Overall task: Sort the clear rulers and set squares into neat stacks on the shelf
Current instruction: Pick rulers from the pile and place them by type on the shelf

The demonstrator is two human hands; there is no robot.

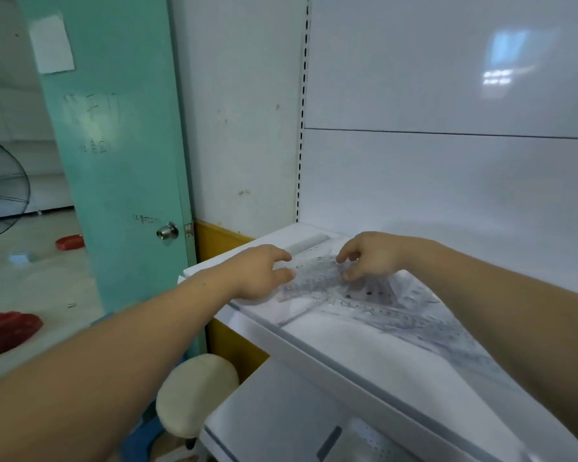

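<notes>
Left end of white shelf [364,358]. Our left hand [264,271] pinches one end of a clear ruler [314,275]; our right hand [367,258] curls its fingertips onto the other. Below lies a loose pile [384,306] of crossed rulers and set squares. We see no neat stack yet, so most sorting remains.

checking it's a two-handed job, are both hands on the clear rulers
Yes, the left hand and right hand both pinch the clear rulers on the shelf.

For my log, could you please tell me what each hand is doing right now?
Left hand: pinching the end of the clear ruler.
Right hand: fingers curled onto that ruler, gripping it.
</notes>
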